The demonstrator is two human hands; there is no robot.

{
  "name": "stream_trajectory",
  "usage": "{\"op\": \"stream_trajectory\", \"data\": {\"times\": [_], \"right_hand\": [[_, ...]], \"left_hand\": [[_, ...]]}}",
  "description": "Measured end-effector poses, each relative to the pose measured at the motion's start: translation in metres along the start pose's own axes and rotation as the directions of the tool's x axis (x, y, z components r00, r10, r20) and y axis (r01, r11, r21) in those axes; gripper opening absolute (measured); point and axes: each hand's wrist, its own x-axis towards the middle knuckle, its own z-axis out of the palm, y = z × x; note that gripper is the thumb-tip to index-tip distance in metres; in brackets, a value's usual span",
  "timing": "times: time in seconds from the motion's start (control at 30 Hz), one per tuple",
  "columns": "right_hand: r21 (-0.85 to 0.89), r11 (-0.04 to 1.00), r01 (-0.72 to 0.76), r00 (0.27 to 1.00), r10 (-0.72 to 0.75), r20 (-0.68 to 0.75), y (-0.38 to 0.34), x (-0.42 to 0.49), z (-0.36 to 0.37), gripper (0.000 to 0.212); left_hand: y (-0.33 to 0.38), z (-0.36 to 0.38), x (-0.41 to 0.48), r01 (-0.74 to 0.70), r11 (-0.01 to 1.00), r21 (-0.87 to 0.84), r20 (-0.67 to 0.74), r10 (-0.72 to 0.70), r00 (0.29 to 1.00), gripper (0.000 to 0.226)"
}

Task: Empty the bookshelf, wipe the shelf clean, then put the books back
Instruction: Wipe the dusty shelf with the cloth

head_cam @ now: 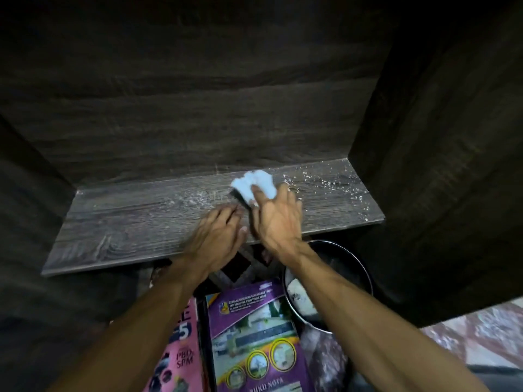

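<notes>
The dark wood-grain shelf board (pixel 127 222) is bare of books, with white specks of dust scattered over its right part. My right hand (pixel 276 219) presses a white crumpled cloth (pixel 254 183) onto the board near its back middle, fingers spread over the cloth. My left hand (pixel 218 236) lies flat on the board just left of it, fingers straight. Below the shelf, a purple book (pixel 254 335) and a pink book (pixel 181 349) lie on the floor between my forearms.
A dark round basin (pixel 353 267) holding something white sits under the shelf's right front edge. The cabinet's side walls (pixel 424 137) close in left and right. Patterned floor (pixel 481 335) shows at the lower right.
</notes>
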Motion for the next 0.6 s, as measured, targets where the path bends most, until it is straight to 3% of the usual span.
{"op": "stream_trajectory", "data": {"times": [0.1,0.2,0.23,0.33,0.37,0.5,0.6], "right_hand": [[0.116,0.993,-0.025,0.994,0.012,0.109,-0.009,-0.003,0.009,0.048],[-0.051,0.995,0.089,0.995,-0.086,0.050,0.024,-0.009,0.007,0.047],[-0.085,0.994,0.068,0.997,-0.066,0.027,0.041,-0.009,0.004,0.047],[-0.043,0.983,-0.178,0.984,0.177,-0.036,0.077,0.000,-0.009,0.048],[-0.040,0.982,-0.186,0.982,0.185,-0.033,0.076,0.000,-0.013,0.048],[-0.042,0.993,0.112,0.993,-0.111,0.033,0.023,-0.012,-0.013,0.047],[-0.058,0.987,0.151,0.982,-0.143,0.120,0.020,-0.016,0.003,0.047]], "left_hand": [[0.013,0.003,0.003,-0.051,0.998,0.023,0.034,0.050,0.998,0.055],[0.013,0.012,0.000,0.003,1.000,0.020,0.003,-0.003,1.000,0.056],[0.014,0.014,-0.001,0.017,1.000,0.008,0.003,-0.017,1.000,0.058],[0.016,0.020,-0.002,0.042,0.998,-0.043,0.002,-0.042,0.999,0.061],[0.015,0.022,-0.001,0.051,0.997,-0.053,0.006,-0.051,0.999,0.064],[0.013,0.025,0.003,0.095,0.994,-0.047,0.056,-0.092,0.994,0.081],[0.011,0.023,0.003,0.084,0.996,-0.031,0.061,-0.082,0.995,0.081]]}}
